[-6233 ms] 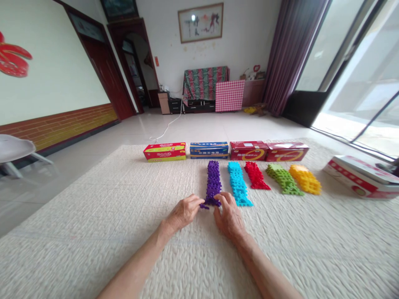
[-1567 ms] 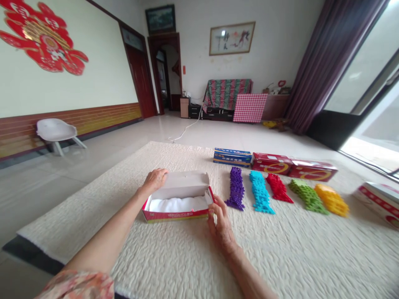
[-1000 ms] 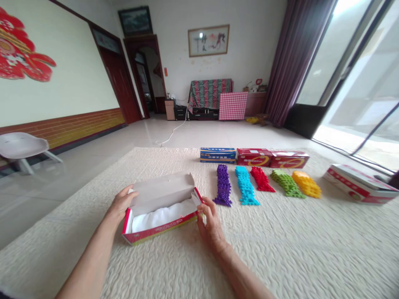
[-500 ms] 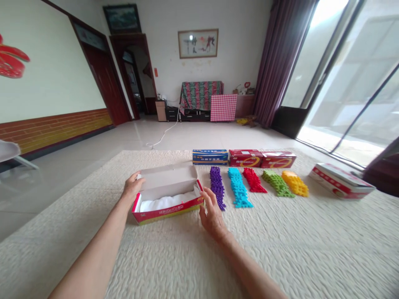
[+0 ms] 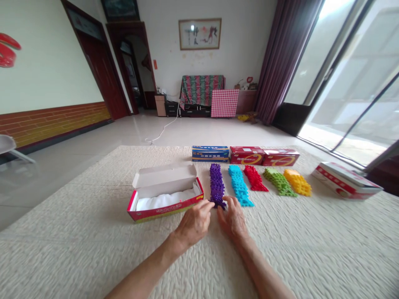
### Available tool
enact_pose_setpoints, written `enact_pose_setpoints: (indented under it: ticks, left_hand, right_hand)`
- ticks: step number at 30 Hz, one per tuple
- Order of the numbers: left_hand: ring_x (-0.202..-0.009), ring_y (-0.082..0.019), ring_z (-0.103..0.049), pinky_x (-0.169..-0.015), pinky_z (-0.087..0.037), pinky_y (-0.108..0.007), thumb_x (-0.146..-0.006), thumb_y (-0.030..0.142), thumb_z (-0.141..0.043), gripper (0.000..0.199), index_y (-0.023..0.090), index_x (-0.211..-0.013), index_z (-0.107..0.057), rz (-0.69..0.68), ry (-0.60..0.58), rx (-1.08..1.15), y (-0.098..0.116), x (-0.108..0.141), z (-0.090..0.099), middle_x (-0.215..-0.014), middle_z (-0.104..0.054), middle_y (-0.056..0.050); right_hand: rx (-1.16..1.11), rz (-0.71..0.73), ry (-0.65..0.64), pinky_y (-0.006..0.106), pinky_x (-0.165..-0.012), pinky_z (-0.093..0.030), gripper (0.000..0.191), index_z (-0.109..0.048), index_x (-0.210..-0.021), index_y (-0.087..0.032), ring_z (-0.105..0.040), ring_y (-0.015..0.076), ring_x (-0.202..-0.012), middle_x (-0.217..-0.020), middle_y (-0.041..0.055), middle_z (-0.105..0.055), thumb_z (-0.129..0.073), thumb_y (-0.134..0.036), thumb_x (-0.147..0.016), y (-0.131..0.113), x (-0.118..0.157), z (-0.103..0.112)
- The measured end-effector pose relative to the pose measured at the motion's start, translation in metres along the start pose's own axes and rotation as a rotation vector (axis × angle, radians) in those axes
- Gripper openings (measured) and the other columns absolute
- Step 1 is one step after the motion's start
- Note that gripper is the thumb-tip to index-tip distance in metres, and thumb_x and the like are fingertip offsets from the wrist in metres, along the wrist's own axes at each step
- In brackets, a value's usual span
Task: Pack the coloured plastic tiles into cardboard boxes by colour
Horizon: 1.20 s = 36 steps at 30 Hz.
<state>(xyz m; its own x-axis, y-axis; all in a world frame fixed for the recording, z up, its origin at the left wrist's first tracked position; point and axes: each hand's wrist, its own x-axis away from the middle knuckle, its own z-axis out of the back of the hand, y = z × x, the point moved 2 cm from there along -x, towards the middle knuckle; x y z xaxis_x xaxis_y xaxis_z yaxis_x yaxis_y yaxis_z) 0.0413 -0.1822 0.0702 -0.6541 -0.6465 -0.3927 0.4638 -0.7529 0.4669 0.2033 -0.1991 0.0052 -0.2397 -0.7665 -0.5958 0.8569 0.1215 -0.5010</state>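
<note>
Touching purple pieces [image 5: 216, 180], left hand [image 5: 195, 221] and right hand [image 5: 233, 220], grips unclear, sit hemmed by open box [image 5: 165, 211] and blue pieces [image 5: 239, 185].

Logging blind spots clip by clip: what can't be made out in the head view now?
All in the head view:
Purple pieces, near end: partly hidden by left hand and right hand; exact grip unclear.
Open box, floor: hidden by white material.
Blue box, inside: hidden by its own sides.
White chair and red wall decoration: cut off by the left edge.
</note>
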Motion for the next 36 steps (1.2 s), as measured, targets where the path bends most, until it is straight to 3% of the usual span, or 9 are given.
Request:
enact_pose_setpoints:
  ticks: [4,8,15,21,27,32,36]
  left_hand:
    - [-0.118,-0.023,-0.054,-0.091,-0.051,-0.031,-0.085,0.006,-0.036,0.05,0.011,-0.135,-0.042,0.127,-0.054,-0.158,-0.008,-0.008,-0.045,-0.137,-0.047,-0.017]
    - [-0.11,-0.029,-0.06,-0.084,-0.053,-0.036,-0.088,0.007,-0.033,0.052,0.008,-0.14,-0.036,0.268,-0.133,-0.319,-0.007,-0.018,-0.058,-0.142,-0.039,-0.024]
    - [-0.094,-0.027,-0.065,-0.076,-0.051,-0.033,-0.091,0.011,-0.03,0.049,0.009,-0.139,-0.038,0.36,-0.209,-0.367,-0.002,-0.03,-0.06,-0.117,-0.059,-0.019]
    - [-0.093,-0.022,-0.064,-0.078,-0.049,-0.029,-0.089,0.012,-0.032,0.045,0.014,-0.133,-0.044,0.319,-0.186,-0.294,-0.005,-0.025,-0.054,-0.108,-0.062,-0.014]
    - [-0.089,-0.022,-0.065,-0.075,-0.05,-0.029,-0.085,0.011,-0.035,0.041,0.018,-0.122,-0.053,0.271,-0.234,-0.291,0.008,-0.022,-0.045,-0.101,-0.063,-0.012]
    - [-0.083,-0.024,-0.066,-0.071,-0.051,-0.032,-0.083,0.013,-0.039,0.038,0.019,-0.116,-0.056,0.259,-0.26,-0.338,0.014,-0.023,-0.042,-0.098,-0.063,-0.011]
    - [-0.083,-0.023,-0.066,-0.072,-0.051,-0.03,-0.083,0.012,-0.04,0.036,0.018,-0.115,-0.056,0.274,-0.246,-0.326,0.013,-0.022,-0.044,-0.098,-0.063,-0.011]
  right_hand:
    - [0.005,-0.019,-0.016,0.038,-0.083,-0.046,0.028,-0.051,-0.105,-0.014,-0.055,0.0232,-0.093,-0.1,0.0114,-0.058,-0.05,-0.018,-0.078,0.002,0.001,-0.003]
    - [0.039,-0.053,-0.045,0.037,-0.08,-0.045,0.027,-0.053,-0.104,-0.014,-0.055,0.0234,-0.088,-0.095,0.0106,-0.059,-0.051,-0.018,-0.077,0.003,0.001,-0.004]
    - [0.065,-0.073,-0.103,0.033,-0.079,-0.042,0.027,-0.055,-0.101,-0.015,-0.054,0.0219,-0.087,-0.091,0.009,-0.059,-0.05,-0.015,-0.074,0.0,0.001,-0.002]
    - [0.037,-0.079,-0.147,0.029,-0.075,-0.04,0.02,-0.059,-0.093,-0.017,-0.055,0.0192,-0.081,-0.084,0.0058,-0.059,-0.047,-0.017,-0.077,-0.004,-0.001,0.006]
    - [0.149,-0.129,-0.246,0.025,-0.065,-0.034,0.017,-0.059,-0.077,-0.019,-0.054,0.0158,-0.07,-0.073,0.0035,-0.06,-0.046,-0.028,-0.084,-0.005,-0.006,0.016]
    - [0.205,-0.146,-0.299,0.025,-0.062,-0.032,0.019,-0.059,-0.07,-0.019,-0.055,0.0152,-0.068,-0.068,0.0026,-0.059,-0.046,-0.022,-0.084,-0.008,-0.008,0.022]
    - [0.197,-0.148,-0.284,0.025,-0.065,-0.036,0.024,-0.063,-0.079,-0.018,-0.057,0.0152,-0.07,-0.074,0.004,-0.06,-0.04,-0.019,-0.087,-0.004,-0.016,0.025]
